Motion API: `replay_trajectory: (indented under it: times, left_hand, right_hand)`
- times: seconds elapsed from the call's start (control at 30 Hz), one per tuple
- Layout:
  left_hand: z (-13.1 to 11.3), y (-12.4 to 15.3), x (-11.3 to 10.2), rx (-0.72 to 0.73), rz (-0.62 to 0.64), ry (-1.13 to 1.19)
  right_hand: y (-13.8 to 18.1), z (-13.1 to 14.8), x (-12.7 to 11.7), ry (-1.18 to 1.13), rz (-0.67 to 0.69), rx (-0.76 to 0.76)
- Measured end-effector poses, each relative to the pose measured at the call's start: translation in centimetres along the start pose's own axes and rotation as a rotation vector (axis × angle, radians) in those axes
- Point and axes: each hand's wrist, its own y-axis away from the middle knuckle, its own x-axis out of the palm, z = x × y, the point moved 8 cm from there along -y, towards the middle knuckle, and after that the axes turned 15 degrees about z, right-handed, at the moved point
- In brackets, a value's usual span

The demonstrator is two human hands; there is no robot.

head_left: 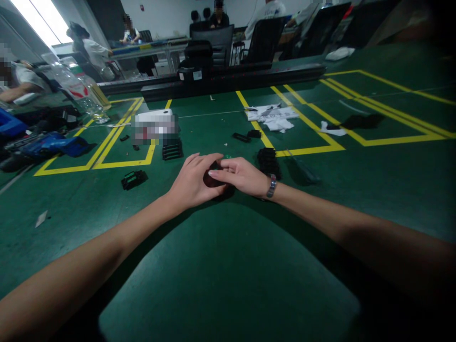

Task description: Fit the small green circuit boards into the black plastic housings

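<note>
1. and here, mid-table, is the dark piece (210,179), mostly hidden between two bare hands, a speck of green showing at its far side, just above the green table (228,266).
2. the left hand (192,181) comes in from the left of the dark piece, fingers curled over the top, thumb underneath, wrapped around it.
3. the right hand (244,176) meets it from the right, thumb laid across the dark piece, fingers bent; whether it pinches firmly, i cannot tell. a bracelet or watch (271,186) circles that wrist.
4. just right of the dark piece, partly behind the right hand, a black stack (269,161); farther right, a screwdriver (302,168), blurred.
5. left of the dark piece, a black-and-green part (131,180); beyond it to the left, a ribbed black block (172,149), beside a white object (162,113), partly pixelated.
6. beyond the dark piece, slightly right, two small black parts (242,137) lie close together, then crumpled white paper or cloth (280,118).
7. far left of the dark piece, blue-handled tools (73,146) and clear bottles (83,92).
</note>
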Motion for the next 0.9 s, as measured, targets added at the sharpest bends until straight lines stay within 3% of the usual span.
replay_trajectory:
  times: [0.5,0.9]
  left_hand:
    - [0.05,-0.17,-0.02,0.015,0.004,-0.025]
    - [-0.64,0.02,-0.37,0.088,-0.054,-0.090]
  right_hand:
    - [0.03,0.04,0.01,0.065,0.014,-0.023]
    - [0.14,0.00,0.14,0.250,0.037,-0.018]
